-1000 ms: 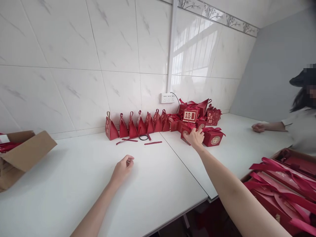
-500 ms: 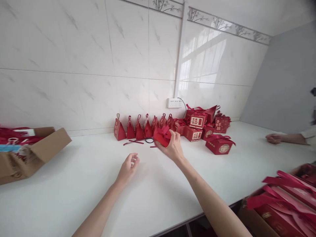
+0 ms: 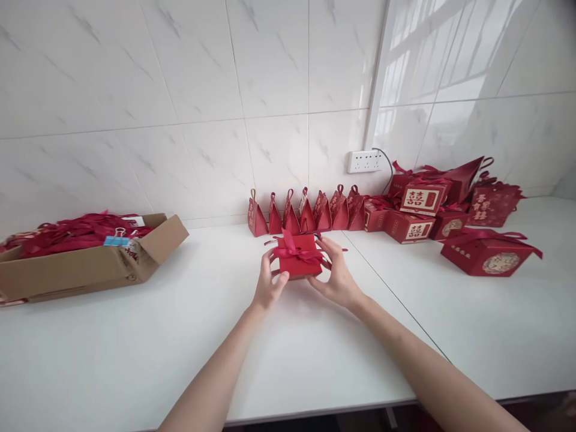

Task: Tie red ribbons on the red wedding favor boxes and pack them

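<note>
I hold the red box [image 3: 294, 266] between my left hand [image 3: 269, 285] and right hand [image 3: 338, 277], each curled around one side.

Desk [image 3: 306, 372] around the gift box [image 3: 297, 265]
From my console I see a carton [image 3: 72, 273] left, bags [image 3: 306, 220] behind, stacked boxes [image 3: 418, 207] behind right.

Glare streaks the brightly lit right-hand tiles [image 3: 472, 78].

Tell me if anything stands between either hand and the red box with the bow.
Nothing visible does: the left hand and the right hand hold the red box from either side, and the row of pointed boxes stands behind it.
</note>
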A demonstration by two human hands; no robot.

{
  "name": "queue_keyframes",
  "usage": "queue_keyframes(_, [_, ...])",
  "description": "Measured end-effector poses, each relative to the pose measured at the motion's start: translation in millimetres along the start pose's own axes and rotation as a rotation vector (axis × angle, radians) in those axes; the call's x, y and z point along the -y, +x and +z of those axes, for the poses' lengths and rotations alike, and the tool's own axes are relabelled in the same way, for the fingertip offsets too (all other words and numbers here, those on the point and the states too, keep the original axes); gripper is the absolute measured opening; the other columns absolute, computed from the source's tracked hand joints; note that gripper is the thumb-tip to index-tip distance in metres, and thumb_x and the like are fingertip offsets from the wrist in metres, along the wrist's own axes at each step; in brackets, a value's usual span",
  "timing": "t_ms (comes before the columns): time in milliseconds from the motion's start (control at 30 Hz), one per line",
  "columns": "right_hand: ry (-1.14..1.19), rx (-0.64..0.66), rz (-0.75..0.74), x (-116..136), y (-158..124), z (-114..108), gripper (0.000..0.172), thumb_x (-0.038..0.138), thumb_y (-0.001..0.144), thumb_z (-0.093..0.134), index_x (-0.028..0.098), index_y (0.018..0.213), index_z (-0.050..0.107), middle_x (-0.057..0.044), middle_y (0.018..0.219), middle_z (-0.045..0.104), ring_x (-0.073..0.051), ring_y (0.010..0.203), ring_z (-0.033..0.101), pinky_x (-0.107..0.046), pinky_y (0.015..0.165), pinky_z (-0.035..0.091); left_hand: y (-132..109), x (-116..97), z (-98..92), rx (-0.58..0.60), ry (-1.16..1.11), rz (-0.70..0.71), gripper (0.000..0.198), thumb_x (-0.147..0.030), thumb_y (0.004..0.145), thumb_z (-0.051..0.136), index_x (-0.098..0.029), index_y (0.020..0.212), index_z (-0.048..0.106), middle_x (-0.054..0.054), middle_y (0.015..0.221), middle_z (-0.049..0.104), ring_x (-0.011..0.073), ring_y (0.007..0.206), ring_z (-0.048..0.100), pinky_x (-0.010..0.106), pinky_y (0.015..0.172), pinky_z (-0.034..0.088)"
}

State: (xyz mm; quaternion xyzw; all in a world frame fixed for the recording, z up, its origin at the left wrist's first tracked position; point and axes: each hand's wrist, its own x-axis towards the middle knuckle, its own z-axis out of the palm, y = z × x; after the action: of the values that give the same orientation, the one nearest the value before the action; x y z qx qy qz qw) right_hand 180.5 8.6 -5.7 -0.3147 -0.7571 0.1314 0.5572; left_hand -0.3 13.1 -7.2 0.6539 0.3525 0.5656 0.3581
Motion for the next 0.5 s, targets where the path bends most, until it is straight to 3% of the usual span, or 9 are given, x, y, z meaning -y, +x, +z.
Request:
queue_keyframes(100, [0.115,-0.080,0.170,3.7,3.1,3.4,0.064,0.032,0.078,0.060,0.026,0.130,0.022,-0.013,0.129,0.040,-0.025,0.121,0.046,-0.050,0.095,0.046,-1.6,0.6,0.5,0.006,0.028,0.019,0.086,-0.039,0.070,0.059,-0.024,0.139,0.010,0.014,0.146,0.021,0.0276,0.132,0.030,0.037,0.091,0.046])
queue_keyframes(167, [0.182,-0.054,0.278,6.8,5.0,3.6,0.060,0.035,0.077,0.062,0.025,0.125,0.028,-0.011,0.120,0.048,-0.023,0.110,0.055,-0.049,0.094,0.047,-1.1,0.2,-1.4,0.023,0.044,0.007,0.091,-0.039,0.069,0.061,-0.026,0.140,0.005,0.013,0.148,0.018,0.0273,0.133,0.028,0.037,0.092,0.045])
queue_keyframes(267, [0.304,0.026,0.370,9.1,6.6,0.4,0.051,0.042,0.074,0.064,0.025,0.115,0.038,-0.009,0.119,0.052,-0.023,0.109,0.056,-0.044,0.092,0.049,2.1,-0.5,-5.5,-0.013,-0.019,-0.014,0.079,-0.045,0.071,0.057,-0.027,0.137,0.016,0.011,0.146,0.025,0.0269,0.132,0.031,0.035,0.092,0.045])
queue_keyframes(333, [0.376,-0.002,0.418,8.1,7.0,-0.6,0.055,0.046,0.072,0.065,0.025,0.115,0.038,-0.010,0.125,0.048,-0.023,0.114,0.053,-0.041,0.091,0.049,4.7,-1.6,-7.2,-0.090,-0.107,-0.060,0.063,-0.051,0.076,0.047,-0.028,0.131,0.027,0.009,0.143,0.032,0.0257,0.129,0.036,0.034,0.088,0.047])
queue_keyframes(400, [0.389,-0.127,0.517,5.8,7.6,0.1,0.065,0.049,0.070,0.065,0.025,0.121,0.032,-0.013,0.134,0.039,-0.025,0.119,0.050,-0.040,0.090,0.049,6.0,-3.7,-6.9,-0.150,-0.159,-0.118,0.053,-0.055,0.080,0.038,-0.027,0.124,0.037,0.008,0.131,0.045,0.0234,0.119,0.046,0.032,0.080,0.049])
queue_keyframes(467, [0.358,-0.271,0.677,3.3,8.8,0.5,0.069,0.053,0.071,0.062,0.023,0.124,0.030,-0.017,0.138,0.034,-0.026,0.118,0.051,-0.038,0.086,0.050,5.5,-6.7,-5.1,-0.128,-0.159,-0.164,0.053,-0.059,0.080,0.032,-0.023,0.118,0.045,0.006,0.100,0.061,0.0208,0.098,0.058,0.031,0.073,0.049])
queue_keyframes(500, [0.356,-0.297,0.758,2.4,9.6,-0.2,0.066,0.055,0.073,0.060,0.022,0.123,0.033,-0.018,0.136,0.037,-0.027,0.113,0.054,-0.038,0.083,0.051,4.8,-8.1,-3.9,-0.082,-0.151,-0.188,0.056,-0.060,0.080,0.030,-0.020,0.114,0.050,0.004,0.079,0.062,0.0196,0.084,0.060,0.031,0.071,0.048])
